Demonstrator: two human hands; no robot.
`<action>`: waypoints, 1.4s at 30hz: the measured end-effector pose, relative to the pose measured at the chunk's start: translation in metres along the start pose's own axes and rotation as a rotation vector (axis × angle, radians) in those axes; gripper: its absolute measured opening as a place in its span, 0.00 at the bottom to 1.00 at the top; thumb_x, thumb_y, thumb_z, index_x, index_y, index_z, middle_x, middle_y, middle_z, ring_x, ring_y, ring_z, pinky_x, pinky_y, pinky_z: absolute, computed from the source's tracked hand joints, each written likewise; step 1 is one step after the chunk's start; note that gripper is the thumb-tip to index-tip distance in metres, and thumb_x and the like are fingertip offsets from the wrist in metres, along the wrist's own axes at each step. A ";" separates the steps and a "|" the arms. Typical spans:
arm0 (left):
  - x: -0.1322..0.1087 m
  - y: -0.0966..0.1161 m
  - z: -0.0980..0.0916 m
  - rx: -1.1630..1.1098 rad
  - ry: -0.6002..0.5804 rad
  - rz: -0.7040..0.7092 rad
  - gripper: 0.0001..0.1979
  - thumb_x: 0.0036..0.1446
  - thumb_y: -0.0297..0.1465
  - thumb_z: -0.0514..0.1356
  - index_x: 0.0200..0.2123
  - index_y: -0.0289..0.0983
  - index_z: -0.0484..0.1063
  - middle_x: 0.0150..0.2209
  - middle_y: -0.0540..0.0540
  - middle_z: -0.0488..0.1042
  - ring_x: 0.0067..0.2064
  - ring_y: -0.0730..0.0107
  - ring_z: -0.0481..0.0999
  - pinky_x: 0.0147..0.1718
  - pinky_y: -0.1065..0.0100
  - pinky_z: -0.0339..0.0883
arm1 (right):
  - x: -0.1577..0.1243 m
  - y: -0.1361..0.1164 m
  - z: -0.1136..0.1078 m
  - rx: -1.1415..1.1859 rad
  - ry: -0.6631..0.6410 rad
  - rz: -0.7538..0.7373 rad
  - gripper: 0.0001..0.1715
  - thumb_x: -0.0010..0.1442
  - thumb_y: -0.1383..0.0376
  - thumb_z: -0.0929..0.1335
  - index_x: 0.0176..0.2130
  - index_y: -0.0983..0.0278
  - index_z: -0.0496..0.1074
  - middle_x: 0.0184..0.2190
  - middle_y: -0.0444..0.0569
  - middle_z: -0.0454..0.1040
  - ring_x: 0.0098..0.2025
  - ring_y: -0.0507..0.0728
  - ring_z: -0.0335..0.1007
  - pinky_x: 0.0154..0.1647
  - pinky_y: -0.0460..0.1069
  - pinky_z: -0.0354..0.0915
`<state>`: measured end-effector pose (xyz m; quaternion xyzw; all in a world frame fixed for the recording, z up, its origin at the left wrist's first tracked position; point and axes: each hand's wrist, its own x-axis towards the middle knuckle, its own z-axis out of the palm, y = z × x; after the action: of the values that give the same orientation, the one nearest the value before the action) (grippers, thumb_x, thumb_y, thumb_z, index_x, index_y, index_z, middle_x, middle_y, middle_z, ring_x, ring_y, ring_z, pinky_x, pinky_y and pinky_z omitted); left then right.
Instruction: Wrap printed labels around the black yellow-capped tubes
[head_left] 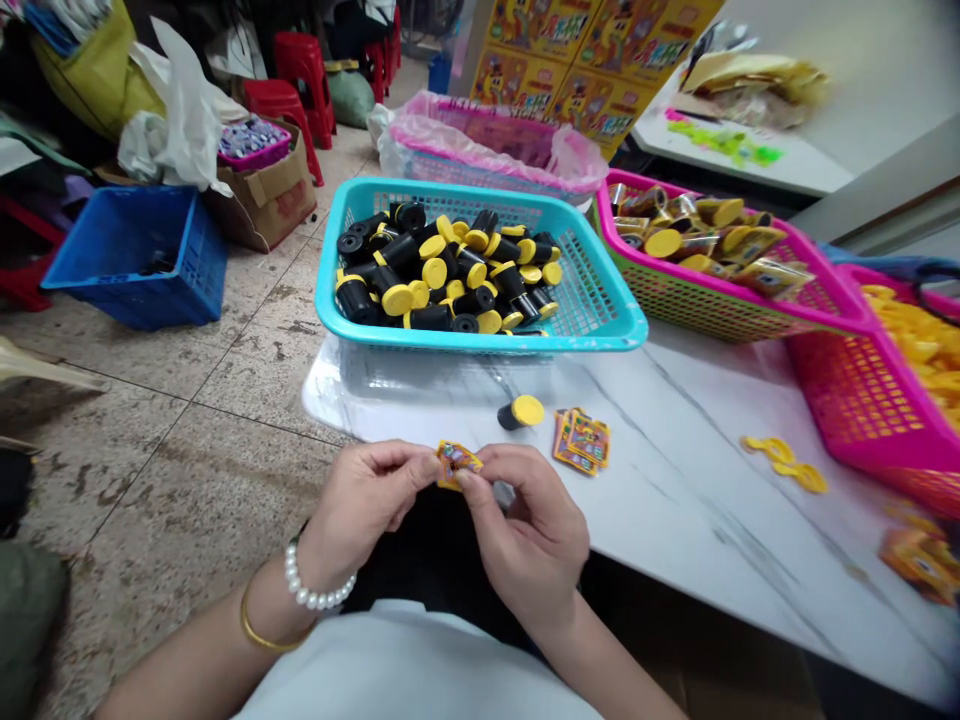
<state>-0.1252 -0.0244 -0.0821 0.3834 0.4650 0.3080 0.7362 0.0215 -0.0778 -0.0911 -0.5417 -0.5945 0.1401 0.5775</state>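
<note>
Both hands pinch a small orange printed card (454,464) just in front of the table's near edge. My left hand (367,500) grips its left side with fingers curled; a pearl bracelet and a gold bangle circle that wrist. My right hand (525,530) holds the card's right side between thumb and fingertips. A black cylinder with a yellow cap (520,412) lies on the white marble table (675,480) just beyond the hands. A small pile of similar cards (581,439) sits to its right.
A teal basket (600,320) holds several black cylinders and yellow caps. Pink baskets (720,300) at the right hold wrapped items and yellow caps (915,350). Loose yellow rings (787,465) lie on the table. On the floor at left stand a blue crate (135,260), boxes and red stools.
</note>
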 end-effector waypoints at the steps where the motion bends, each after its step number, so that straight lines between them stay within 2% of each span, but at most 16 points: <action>1: 0.000 0.001 0.002 0.005 -0.006 0.021 0.20 0.45 0.45 0.72 0.30 0.32 0.82 0.16 0.54 0.64 0.17 0.84 0.54 0.15 0.76 0.44 | 0.000 0.000 0.000 0.013 -0.002 -0.009 0.12 0.59 0.77 0.70 0.36 0.60 0.72 0.32 0.45 0.74 0.35 0.53 0.71 0.35 0.49 0.68; 4: 0.001 0.003 0.006 0.009 0.006 0.075 0.15 0.44 0.40 0.73 0.28 0.33 0.82 0.18 0.52 0.68 0.18 0.84 0.56 0.15 0.76 0.45 | 0.000 0.003 -0.002 0.056 -0.023 0.037 0.11 0.60 0.76 0.70 0.36 0.60 0.72 0.33 0.45 0.74 0.35 0.53 0.71 0.36 0.49 0.68; 8: 0.002 0.002 0.006 0.033 0.002 0.092 0.13 0.48 0.38 0.71 0.29 0.33 0.82 0.14 0.53 0.65 0.16 0.82 0.58 0.15 0.77 0.46 | -0.004 0.005 -0.003 0.058 -0.039 0.235 0.06 0.63 0.71 0.69 0.34 0.61 0.71 0.31 0.44 0.73 0.33 0.53 0.70 0.34 0.48 0.68; 11: 0.002 0.002 0.006 0.029 -0.052 0.096 0.13 0.50 0.39 0.70 0.31 0.33 0.81 0.14 0.53 0.66 0.15 0.82 0.60 0.15 0.77 0.47 | -0.004 0.003 -0.005 0.046 -0.083 0.329 0.08 0.66 0.67 0.68 0.32 0.62 0.71 0.27 0.43 0.72 0.28 0.52 0.68 0.29 0.47 0.66; 14: 0.004 0.006 0.006 -0.016 -0.117 0.037 0.15 0.48 0.40 0.72 0.31 0.33 0.81 0.15 0.52 0.68 0.14 0.83 0.59 0.14 0.77 0.47 | 0.004 0.003 -0.014 -0.059 -0.087 0.227 0.12 0.67 0.67 0.66 0.30 0.62 0.71 0.24 0.43 0.71 0.26 0.51 0.67 0.27 0.47 0.64; 15: 0.005 0.007 0.006 -0.037 -0.124 0.003 0.16 0.47 0.41 0.72 0.31 0.32 0.80 0.15 0.52 0.68 0.14 0.84 0.58 0.13 0.78 0.46 | 0.009 0.006 -0.019 -0.146 -0.048 0.147 0.10 0.66 0.67 0.67 0.31 0.62 0.72 0.27 0.44 0.72 0.29 0.53 0.69 0.29 0.47 0.65; 17: 0.008 0.010 0.004 -0.094 -0.121 -0.066 0.18 0.46 0.42 0.73 0.28 0.32 0.78 0.14 0.53 0.66 0.14 0.85 0.56 0.13 0.78 0.43 | 0.021 0.017 -0.030 -0.382 0.040 -0.003 0.04 0.62 0.64 0.70 0.39 0.61 0.75 0.39 0.52 0.77 0.40 0.59 0.73 0.38 0.51 0.68; 19: 0.012 0.013 0.001 -0.159 -0.109 -0.122 0.19 0.45 0.42 0.73 0.26 0.32 0.76 0.12 0.55 0.63 0.13 0.85 0.54 0.13 0.78 0.40 | 0.032 0.031 -0.039 -0.585 0.035 -0.066 0.16 0.59 0.62 0.72 0.47 0.62 0.76 0.51 0.59 0.74 0.49 0.65 0.72 0.46 0.58 0.69; 21: 0.015 0.015 -0.002 -0.216 -0.090 -0.158 0.19 0.43 0.41 0.74 0.26 0.32 0.74 0.12 0.56 0.61 0.14 0.86 0.52 0.13 0.79 0.37 | 0.039 0.042 -0.046 -0.633 -0.058 -0.022 0.18 0.58 0.62 0.72 0.49 0.61 0.76 0.50 0.58 0.76 0.46 0.64 0.73 0.48 0.61 0.69; 23: 0.017 0.018 -0.002 -0.262 -0.070 -0.185 0.19 0.43 0.39 0.75 0.28 0.32 0.74 0.14 0.56 0.62 0.14 0.87 0.52 0.13 0.79 0.36 | 0.040 0.045 -0.049 -0.505 -0.101 0.112 0.16 0.58 0.62 0.72 0.47 0.60 0.77 0.41 0.52 0.79 0.35 0.59 0.74 0.42 0.57 0.71; 26: 0.020 0.021 0.000 -0.313 -0.087 -0.210 0.18 0.42 0.37 0.75 0.29 0.31 0.74 0.16 0.55 0.65 0.15 0.88 0.52 0.13 0.80 0.37 | 0.036 0.035 -0.049 -0.009 -0.075 0.389 0.17 0.58 0.56 0.74 0.46 0.60 0.77 0.33 0.47 0.79 0.26 0.54 0.72 0.32 0.51 0.71; 28: 0.022 0.023 0.004 -0.337 -0.115 -0.224 0.18 0.42 0.36 0.75 0.28 0.31 0.73 0.15 0.56 0.63 0.15 0.88 0.52 0.13 0.80 0.38 | 0.033 0.026 -0.045 0.338 -0.046 0.499 0.21 0.56 0.51 0.75 0.45 0.59 0.78 0.31 0.46 0.79 0.28 0.55 0.75 0.31 0.51 0.73; 30: 0.023 0.023 0.008 -0.347 -0.144 -0.243 0.18 0.43 0.37 0.75 0.28 0.32 0.72 0.13 0.57 0.61 0.14 0.88 0.51 0.12 0.80 0.37 | 0.031 0.021 -0.040 0.514 -0.016 0.538 0.23 0.53 0.48 0.77 0.43 0.59 0.79 0.34 0.48 0.81 0.33 0.57 0.78 0.37 0.52 0.75; 34: 0.025 0.021 0.014 -0.343 -0.179 -0.241 0.19 0.43 0.38 0.75 0.30 0.32 0.72 0.16 0.55 0.65 0.14 0.88 0.52 0.12 0.80 0.37 | 0.029 0.022 -0.032 0.533 -0.027 0.549 0.21 0.55 0.50 0.77 0.43 0.59 0.79 0.44 0.53 0.82 0.45 0.60 0.79 0.47 0.54 0.75; 37: 0.026 0.017 0.016 -0.340 -0.175 -0.220 0.21 0.43 0.40 0.75 0.31 0.32 0.72 0.19 0.53 0.68 0.14 0.88 0.54 0.12 0.79 0.37 | 0.027 0.021 -0.030 0.433 0.003 0.546 0.17 0.59 0.54 0.75 0.45 0.60 0.77 0.45 0.54 0.81 0.45 0.59 0.79 0.46 0.53 0.76; 42: 0.028 0.015 0.017 -0.334 -0.167 -0.201 0.21 0.45 0.42 0.74 0.32 0.33 0.73 0.16 0.56 0.65 0.13 0.87 0.54 0.12 0.79 0.36 | 0.023 0.008 -0.027 0.299 0.025 0.460 0.12 0.62 0.60 0.72 0.45 0.61 0.71 0.45 0.53 0.82 0.42 0.57 0.81 0.42 0.51 0.77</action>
<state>-0.1001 0.0016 -0.0772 0.2320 0.3809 0.2730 0.8524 0.0536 -0.0686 -0.0775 -0.5730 -0.4213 0.3470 0.6114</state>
